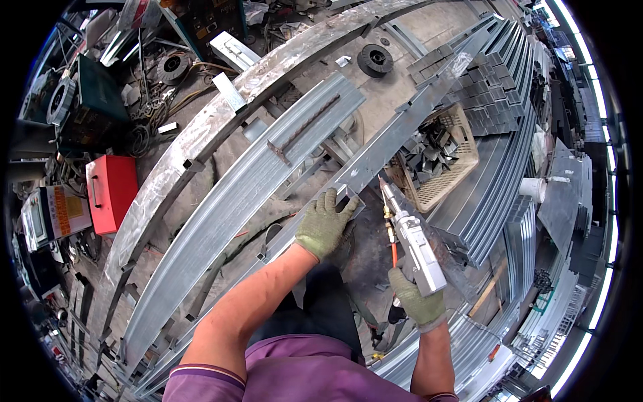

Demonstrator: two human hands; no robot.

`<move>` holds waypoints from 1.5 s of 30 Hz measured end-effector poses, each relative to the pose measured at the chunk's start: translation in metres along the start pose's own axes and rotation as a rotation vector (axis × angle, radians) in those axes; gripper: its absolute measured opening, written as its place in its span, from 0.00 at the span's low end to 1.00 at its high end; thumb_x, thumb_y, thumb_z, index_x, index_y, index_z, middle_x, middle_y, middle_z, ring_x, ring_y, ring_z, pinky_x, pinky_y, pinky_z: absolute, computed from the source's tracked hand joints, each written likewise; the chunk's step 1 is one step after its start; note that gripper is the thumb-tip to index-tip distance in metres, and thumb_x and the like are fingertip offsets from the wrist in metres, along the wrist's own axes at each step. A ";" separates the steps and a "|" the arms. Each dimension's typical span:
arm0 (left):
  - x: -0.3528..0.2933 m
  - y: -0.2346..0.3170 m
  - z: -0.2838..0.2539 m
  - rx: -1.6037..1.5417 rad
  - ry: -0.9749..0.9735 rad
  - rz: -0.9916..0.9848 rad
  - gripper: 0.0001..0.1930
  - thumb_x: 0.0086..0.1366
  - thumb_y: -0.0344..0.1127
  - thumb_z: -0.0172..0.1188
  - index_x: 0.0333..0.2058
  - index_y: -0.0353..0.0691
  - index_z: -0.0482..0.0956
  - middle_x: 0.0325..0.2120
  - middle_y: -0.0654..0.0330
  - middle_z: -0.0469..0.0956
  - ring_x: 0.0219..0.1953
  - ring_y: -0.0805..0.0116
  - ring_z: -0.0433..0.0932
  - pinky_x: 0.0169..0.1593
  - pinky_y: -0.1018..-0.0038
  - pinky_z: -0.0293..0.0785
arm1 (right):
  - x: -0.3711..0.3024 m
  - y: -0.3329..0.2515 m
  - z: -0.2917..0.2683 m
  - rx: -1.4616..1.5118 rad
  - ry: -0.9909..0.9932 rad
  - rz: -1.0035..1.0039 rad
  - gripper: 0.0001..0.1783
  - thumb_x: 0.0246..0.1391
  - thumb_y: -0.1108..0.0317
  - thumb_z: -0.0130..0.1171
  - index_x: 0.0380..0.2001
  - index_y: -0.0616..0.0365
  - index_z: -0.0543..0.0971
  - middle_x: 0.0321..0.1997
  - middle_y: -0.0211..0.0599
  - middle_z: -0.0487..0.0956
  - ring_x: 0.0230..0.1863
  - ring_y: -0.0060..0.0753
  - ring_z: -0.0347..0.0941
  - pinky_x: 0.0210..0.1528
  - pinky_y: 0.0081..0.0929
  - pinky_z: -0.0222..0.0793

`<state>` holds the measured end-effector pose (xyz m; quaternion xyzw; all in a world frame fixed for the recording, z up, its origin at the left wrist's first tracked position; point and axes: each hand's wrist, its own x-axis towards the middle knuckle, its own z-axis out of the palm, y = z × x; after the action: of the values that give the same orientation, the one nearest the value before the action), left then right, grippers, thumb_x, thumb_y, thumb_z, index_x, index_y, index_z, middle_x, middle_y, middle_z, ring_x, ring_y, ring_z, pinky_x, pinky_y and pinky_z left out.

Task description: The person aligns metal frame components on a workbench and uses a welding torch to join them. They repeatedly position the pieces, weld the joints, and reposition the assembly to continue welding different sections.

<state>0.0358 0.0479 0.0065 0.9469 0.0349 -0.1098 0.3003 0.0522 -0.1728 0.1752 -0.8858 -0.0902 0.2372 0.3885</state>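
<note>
My left hand (325, 224) partly covers a tube (350, 195) on the beam (383, 158), seemingly to steady it; whether those fingers clamp, I can't tell. My right hand (418, 301) is wrapped round the gun (416, 246), nozzle (384, 185) ahead, apparently for aim.

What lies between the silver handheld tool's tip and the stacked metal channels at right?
In the head view, a cream plastic crate holding metal offcuts lies between the tip of the silver tool and the stacked channels.
</note>
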 end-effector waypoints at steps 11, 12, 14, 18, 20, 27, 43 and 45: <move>-0.043 0.015 0.009 0.075 0.407 0.014 0.34 0.64 0.45 0.73 0.67 0.46 0.74 0.63 0.41 0.72 0.63 0.38 0.74 0.63 0.49 0.74 | 0.027 0.074 -0.024 -0.117 0.103 -0.212 0.09 0.53 0.68 0.74 0.37 0.56 0.86 0.28 0.43 0.84 0.28 0.51 0.84 0.33 0.41 0.81; -0.059 0.021 0.009 0.075 0.441 0.002 0.33 0.64 0.44 0.74 0.66 0.45 0.75 0.62 0.42 0.74 0.62 0.39 0.75 0.62 0.49 0.75 | 0.028 0.085 -0.028 -0.094 0.097 -0.200 0.09 0.53 0.68 0.74 0.37 0.56 0.86 0.29 0.43 0.85 0.28 0.51 0.84 0.33 0.41 0.81; -0.091 0.030 0.008 0.088 0.332 -0.094 0.31 0.64 0.44 0.73 0.63 0.40 0.76 0.57 0.45 0.78 0.56 0.41 0.80 0.56 0.51 0.78 | 0.031 0.104 -0.032 -0.047 0.081 -0.177 0.10 0.54 0.67 0.74 0.38 0.56 0.86 0.29 0.43 0.85 0.28 0.51 0.84 0.33 0.41 0.81; -0.111 0.036 0.018 0.121 0.166 -0.299 0.26 0.67 0.44 0.69 0.60 0.39 0.77 0.51 0.45 0.83 0.49 0.39 0.84 0.50 0.49 0.80 | 0.040 0.121 -0.046 -0.085 0.097 -0.201 0.11 0.55 0.67 0.73 0.40 0.58 0.86 0.31 0.44 0.86 0.30 0.50 0.86 0.34 0.40 0.82; -0.108 0.034 0.029 0.154 0.072 -0.443 0.25 0.68 0.43 0.67 0.60 0.38 0.77 0.48 0.43 0.84 0.45 0.37 0.85 0.47 0.46 0.80 | 0.044 0.133 -0.049 -0.086 0.101 -0.223 0.11 0.54 0.67 0.72 0.40 0.58 0.86 0.31 0.45 0.86 0.31 0.50 0.86 0.34 0.40 0.83; -0.108 0.010 0.056 0.210 0.035 -0.528 0.14 0.68 0.38 0.64 0.49 0.41 0.79 0.33 0.44 0.86 0.36 0.37 0.86 0.39 0.44 0.80 | 0.053 0.153 -0.057 -0.109 0.054 -0.243 0.10 0.53 0.68 0.71 0.39 0.57 0.86 0.30 0.45 0.85 0.29 0.51 0.85 0.33 0.41 0.82; -0.103 0.021 0.057 0.183 0.118 -0.543 0.18 0.65 0.37 0.66 0.53 0.41 0.81 0.32 0.47 0.87 0.36 0.41 0.86 0.39 0.47 0.81 | 0.072 0.145 -0.038 -0.171 -0.173 -0.242 0.13 0.54 0.57 0.70 0.37 0.53 0.82 0.30 0.43 0.84 0.30 0.56 0.83 0.33 0.48 0.81; -0.105 0.017 0.059 0.196 0.132 -0.503 0.18 0.66 0.37 0.66 0.53 0.41 0.81 0.32 0.47 0.87 0.36 0.41 0.86 0.39 0.47 0.80 | 0.072 0.146 -0.032 -0.212 -0.197 -0.279 0.13 0.54 0.58 0.70 0.36 0.53 0.82 0.30 0.43 0.84 0.29 0.56 0.83 0.32 0.48 0.81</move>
<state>-0.0756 0.0003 -0.0065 0.9380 0.2778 -0.1217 0.1677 0.1271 -0.2682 0.0620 -0.8732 -0.2739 0.2556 0.3117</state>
